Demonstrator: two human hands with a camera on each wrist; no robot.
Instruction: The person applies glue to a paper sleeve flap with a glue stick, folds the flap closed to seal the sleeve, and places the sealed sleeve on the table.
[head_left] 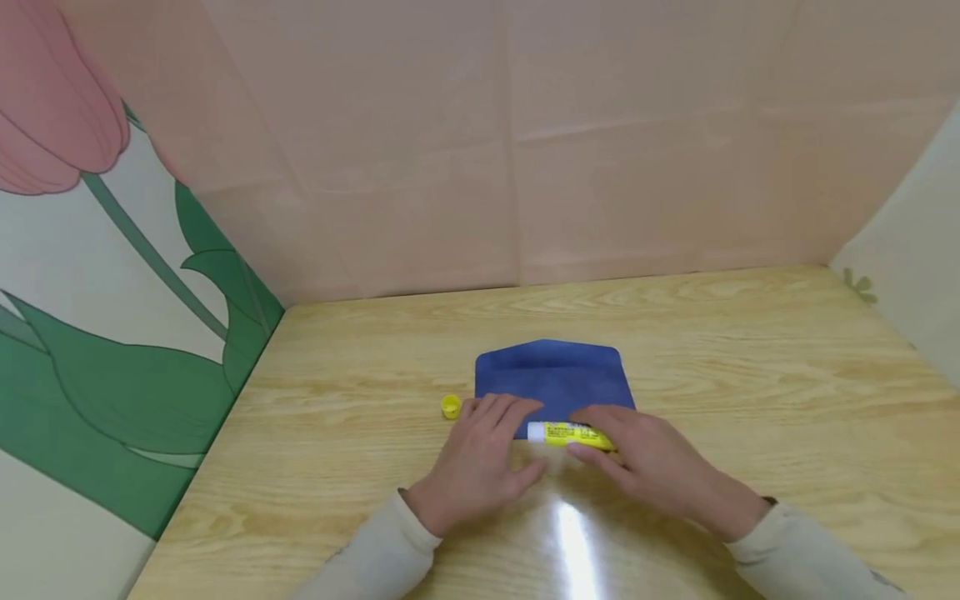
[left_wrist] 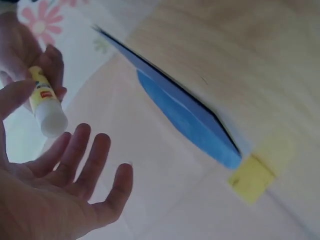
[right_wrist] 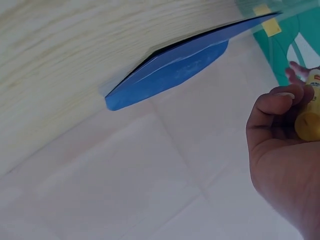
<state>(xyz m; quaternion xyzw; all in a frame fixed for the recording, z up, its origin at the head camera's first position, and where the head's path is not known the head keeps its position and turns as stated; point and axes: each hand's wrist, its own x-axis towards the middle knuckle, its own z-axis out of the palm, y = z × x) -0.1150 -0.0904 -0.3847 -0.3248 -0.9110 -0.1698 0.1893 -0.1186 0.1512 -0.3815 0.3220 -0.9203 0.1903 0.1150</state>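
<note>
A yellow glue stick (head_left: 573,434) with a white end lies sideways in my right hand (head_left: 652,454), gripped between thumb and fingers. My left hand (head_left: 480,467) is close to its white end, fingers loosely bent and holding nothing. In the left wrist view a gap shows between the left fingers and the glue stick (left_wrist: 46,102). Behind both hands a blue envelope (head_left: 555,383) lies on the table, its flap raised on the far side. The hands hide part of its near edge. Left of the envelope stands the yellow cap (head_left: 450,407).
The wood-grain table (head_left: 360,350) reaches back to a pink-beige wall covering (head_left: 510,167). On the left rises a panel with a printed tulip (head_left: 60,100). A pale panel (head_left: 915,250) borders the right side.
</note>
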